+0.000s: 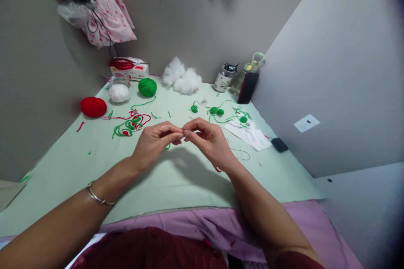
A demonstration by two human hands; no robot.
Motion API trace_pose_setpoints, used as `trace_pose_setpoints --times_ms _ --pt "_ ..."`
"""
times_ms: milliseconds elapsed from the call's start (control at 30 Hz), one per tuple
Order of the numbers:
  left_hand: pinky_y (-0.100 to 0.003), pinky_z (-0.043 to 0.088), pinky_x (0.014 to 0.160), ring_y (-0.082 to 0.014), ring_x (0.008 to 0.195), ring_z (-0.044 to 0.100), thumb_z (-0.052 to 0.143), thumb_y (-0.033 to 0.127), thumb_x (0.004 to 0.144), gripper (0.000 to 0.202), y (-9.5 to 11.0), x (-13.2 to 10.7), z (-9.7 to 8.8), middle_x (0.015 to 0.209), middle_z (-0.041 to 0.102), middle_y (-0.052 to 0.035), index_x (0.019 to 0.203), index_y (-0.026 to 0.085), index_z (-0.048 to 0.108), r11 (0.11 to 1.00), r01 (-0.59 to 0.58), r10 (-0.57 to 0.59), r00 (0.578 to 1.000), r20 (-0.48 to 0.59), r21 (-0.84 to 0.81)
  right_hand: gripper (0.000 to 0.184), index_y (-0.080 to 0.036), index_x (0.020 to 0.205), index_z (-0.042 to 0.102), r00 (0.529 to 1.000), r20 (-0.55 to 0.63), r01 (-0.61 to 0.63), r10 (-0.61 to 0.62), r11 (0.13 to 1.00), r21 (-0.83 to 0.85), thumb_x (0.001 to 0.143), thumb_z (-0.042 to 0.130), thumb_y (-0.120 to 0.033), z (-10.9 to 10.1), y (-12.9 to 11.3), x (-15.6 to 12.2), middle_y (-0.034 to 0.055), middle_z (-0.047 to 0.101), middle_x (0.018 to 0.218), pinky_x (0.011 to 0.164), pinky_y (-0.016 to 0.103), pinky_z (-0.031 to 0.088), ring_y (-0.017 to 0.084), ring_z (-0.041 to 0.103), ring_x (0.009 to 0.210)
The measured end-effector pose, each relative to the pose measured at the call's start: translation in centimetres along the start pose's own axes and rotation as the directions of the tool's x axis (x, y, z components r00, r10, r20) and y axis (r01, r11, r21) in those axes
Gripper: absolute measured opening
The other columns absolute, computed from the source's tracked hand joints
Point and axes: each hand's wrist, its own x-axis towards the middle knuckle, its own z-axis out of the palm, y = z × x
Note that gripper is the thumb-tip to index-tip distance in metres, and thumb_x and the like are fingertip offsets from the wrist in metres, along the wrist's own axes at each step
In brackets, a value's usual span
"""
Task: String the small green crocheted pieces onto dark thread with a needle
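- Clock centre = where the fingertips meet; 12 = far side of bench [126,185].
- Left hand [154,141]: thumb and forefinger pinched together. Right hand [208,138]: same, tips meeting the left's. Anything between them is too small or hidden to tell. Tip-to-tip hold suggests fine, two-sided control.
- Green strand [167,146]: just below left hand, 8 o'clock, nearest yarn; can't tell if held or lying.
- Small red bit [218,169]: shows under right hand, 4 o'clock; can't tell what, or whether gripped.
- Red-green-white pieces [127,133]: 9 o'clock, amid loose tangled yarn, seemingly within easy left reach.
- Red yarn ball [93,106], white yarn ball [119,93], green yarn ball [147,87]: arc from 9:30 to 10:30, probably set back to leave working room.
- White stuffing [186,82]: 12 o'clock, against wall, likely parked out of the way.
- Small green balls [220,112]: 1 to 3 o'clock, tails attached, one on white cloth [251,134]; looks like pieces kept together.
- Phone [248,88]: 2 o'clock, upright against bottle [251,66], probably propped for viewing.
- Pen jar [222,82]: 1:30, beside bottle; back spot presumably avoids knocks.
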Motion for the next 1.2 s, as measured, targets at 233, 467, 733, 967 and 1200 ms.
trace_pose_setpoints --times_ms 233,467,733,967,1200 --pt "-0.026 0.051 0.066 -0.0140 0.068 0.064 0.073 0.028 0.084 0.010 0.2 0.0 0.0 0.073 0.068 -0.0005 0.080 0.021 0.078 1.000 0.004 -0.004 1.000 0.010 -0.014 0.017 -0.017 0.088 0.070 1.000 -0.005 -0.003 0.003 1.000 -0.001 0.095 0.063 -0.030 0.0 -0.9 -0.1 0.0026 0.069 0.086 0.074 0.027 0.056 0.013 0.066 0.079" --pt "-0.025 0.051 0.066 -0.0138 0.067 0.064 0.073 0.027 0.084 0.010 0.2 0.0 0.1 0.073 0.069 -0.0005 0.080 0.020 0.078 1.000 0.007 -0.007 1.000 0.010 -0.016 0.015 -0.017 0.089 0.069 1.000 0.006 0.010 -0.010 1.000 0.019 0.095 0.064 -0.030 -0.1 -0.7 0.0 0.0024 0.069 0.086 0.073 0.027 0.056 0.013 0.066 0.078" --pt "-0.027 0.051 0.068 -0.0154 0.068 0.063 0.072 0.030 0.085 0.013 0.3 0.0 -0.1 0.072 0.067 -0.0014 0.079 0.020 0.077 1.000 0.010 -0.011 0.999 0.032 0.025 0.013 -0.019 0.092 0.066 1.000 0.016 0.019 -0.019 1.000 -0.016 0.094 0.064 -0.031 -0.2 -0.5 0.0 0.0026 0.069 0.089 0.075 0.029 0.056 0.015 0.066 0.083" --pt "-0.027 0.046 0.065 -0.0144 0.066 0.058 0.069 0.031 0.085 0.019 0.0 0.1 -0.1 0.070 0.065 -0.0013 0.072 0.019 0.074 0.995 -0.011 -0.002 0.992 0.129 0.101 0.010 -0.020 0.083 0.065 0.991 0.023 0.130 -0.130 0.944 -0.303 0.092 0.060 -0.020 -0.1 -0.3 -0.1 0.0028 0.066 0.093 0.065 0.026 0.049 0.012 0.062 0.077" --pt "-0.025 0.044 0.060 -0.0129 0.062 0.055 0.071 0.038 0.084 0.019 -0.1 0.6 -0.3 0.069 0.063 0.0004 0.082 0.019 0.074 0.990 0.126 -0.132 0.982 0.134 0.056 0.013 -0.021 0.083 0.064 0.992 -0.106 0.069 -0.063 0.996 0.057 0.092 0.066 -0.031 -1.4 -0.2 0.6 0.0059 0.070 0.114 0.082 0.029 0.051 0.019 0.063 0.111"
